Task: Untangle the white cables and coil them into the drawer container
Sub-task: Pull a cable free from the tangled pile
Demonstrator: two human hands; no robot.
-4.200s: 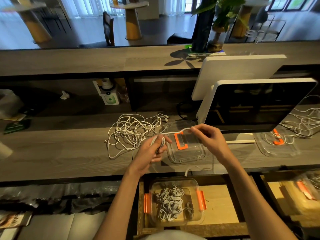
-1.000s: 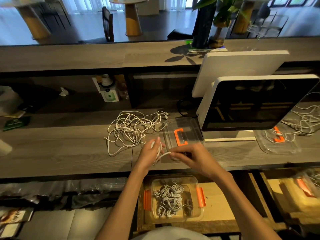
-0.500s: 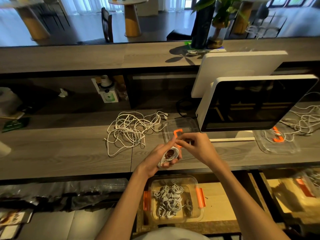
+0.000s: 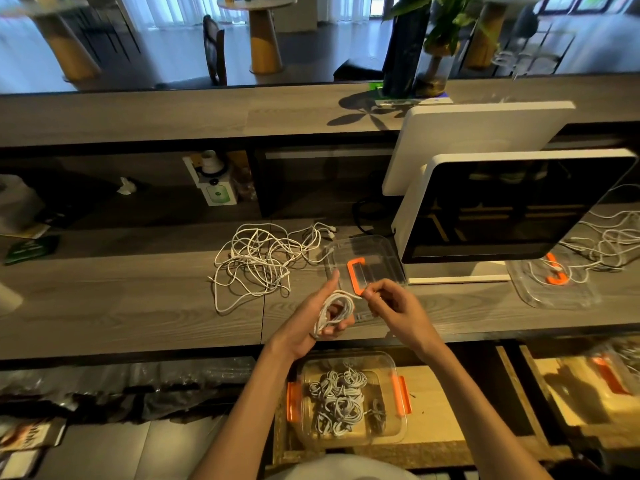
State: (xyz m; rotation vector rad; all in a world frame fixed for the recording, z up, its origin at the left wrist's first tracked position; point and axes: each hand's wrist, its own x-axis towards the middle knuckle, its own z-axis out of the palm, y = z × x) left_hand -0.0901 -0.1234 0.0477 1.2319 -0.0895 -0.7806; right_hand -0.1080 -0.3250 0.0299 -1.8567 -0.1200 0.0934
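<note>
A white cable coil (image 4: 333,311) is looped around the fingers of my left hand (image 4: 311,323), which holds it above the desk's front edge. My right hand (image 4: 394,306) pinches the coil's free end just to the right. A tangled pile of white cables (image 4: 258,261) lies on the grey desk behind my left hand. Below the desk, in the open wooden drawer (image 4: 436,403), a clear container (image 4: 394,362) with orange latches holds several coiled cables (image 4: 339,400).
A clear lid (image 4: 377,249) with an orange handle lies behind my hands. A white-framed monitor (image 4: 512,209) stands at right, with another lid and loose cables (image 4: 602,240) beside it. A second drawer (image 4: 588,386) is open at far right. Dark clutter fills the shelf at lower left.
The cable stretched between my hands has been wound into a coil on my left hand. My left palm has turned upward, and my right hand now pinches only the short remaining end.
</note>
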